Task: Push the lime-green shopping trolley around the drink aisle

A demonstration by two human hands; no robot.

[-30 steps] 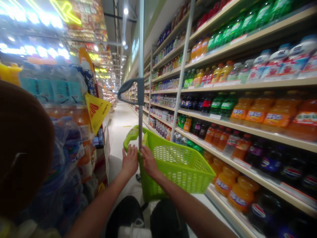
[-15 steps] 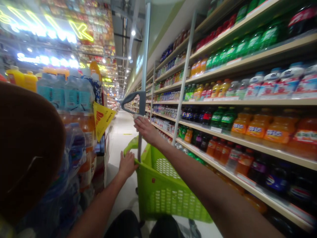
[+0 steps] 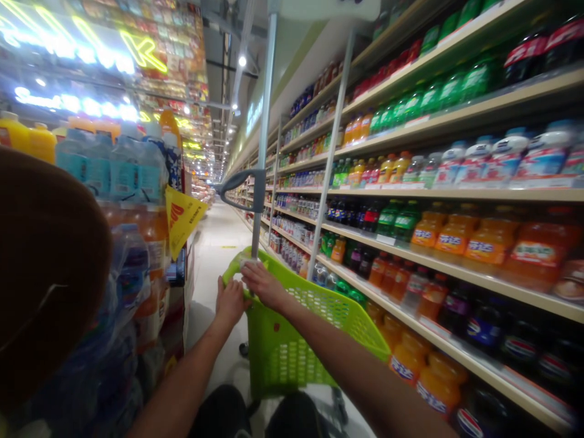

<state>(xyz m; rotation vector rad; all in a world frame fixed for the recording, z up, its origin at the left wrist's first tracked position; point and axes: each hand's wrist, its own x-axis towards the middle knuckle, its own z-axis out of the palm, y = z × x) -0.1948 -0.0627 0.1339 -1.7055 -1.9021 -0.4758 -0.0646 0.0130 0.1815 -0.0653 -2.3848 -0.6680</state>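
A lime-green plastic shopping basket (image 3: 292, 353) on wheels stands in the aisle in front of me, with a tall grey pole (image 3: 263, 140) rising from its near rim and a grey handle (image 3: 239, 188) on the pole. My left hand (image 3: 229, 301) grips the basket's near rim. My right hand (image 3: 260, 283) is closed low on the pole, where it meets the rim, with a small white thing under the fingers that I cannot make out.
Long shelves (image 3: 456, 201) of soft-drink bottles run along the right. On the left stands a stack of wrapped bottle packs (image 3: 132, 243) with a yellow tag (image 3: 180, 216). The white aisle floor (image 3: 219, 243) stretches ahead. A dark blurred shape (image 3: 45, 274) fills the near left.
My right hand came down from just under the grey handle to the base of the pole at the rim. My left hand stayed on the rim.
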